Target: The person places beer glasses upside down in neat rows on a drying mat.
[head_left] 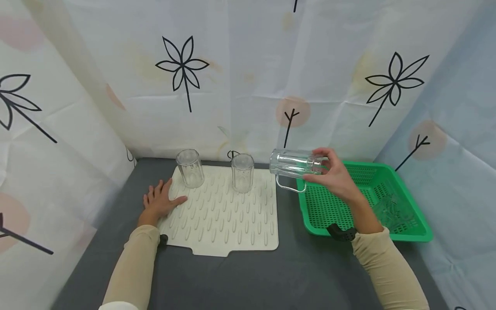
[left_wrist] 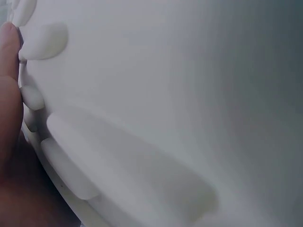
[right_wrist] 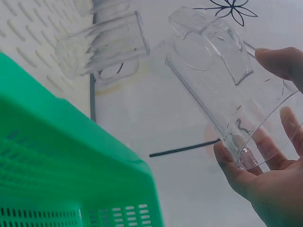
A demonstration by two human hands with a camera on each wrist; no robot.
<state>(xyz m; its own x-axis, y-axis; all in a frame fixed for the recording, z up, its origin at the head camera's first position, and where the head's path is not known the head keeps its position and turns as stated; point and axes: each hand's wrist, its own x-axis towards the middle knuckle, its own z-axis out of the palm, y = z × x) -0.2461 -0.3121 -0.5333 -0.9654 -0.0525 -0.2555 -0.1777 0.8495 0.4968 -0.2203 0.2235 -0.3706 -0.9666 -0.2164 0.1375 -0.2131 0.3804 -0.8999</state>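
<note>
My right hand (head_left: 335,174) grips a clear glass mug (head_left: 292,163) by one end, its body lying sideways in the air and its handle hanging below. In the right wrist view the fingers and thumb wrap around that end of the mug (right_wrist: 208,61). Two more clear glasses, one at the back left (head_left: 190,168) and one nearer the middle (head_left: 243,173), stand on a white ridged drying mat (head_left: 221,219). On the mat's left edge rests my left hand (head_left: 158,202), fingers spread and thumb lying over the mat's surface.
A green perforated basket (head_left: 410,202) stands right of the mat, with clear glassware (head_left: 393,211) in its right part. The dark grey table (head_left: 248,280) runs beneath everything. Patterned white cloth (head_left: 248,86) hangs behind and at both sides.
</note>
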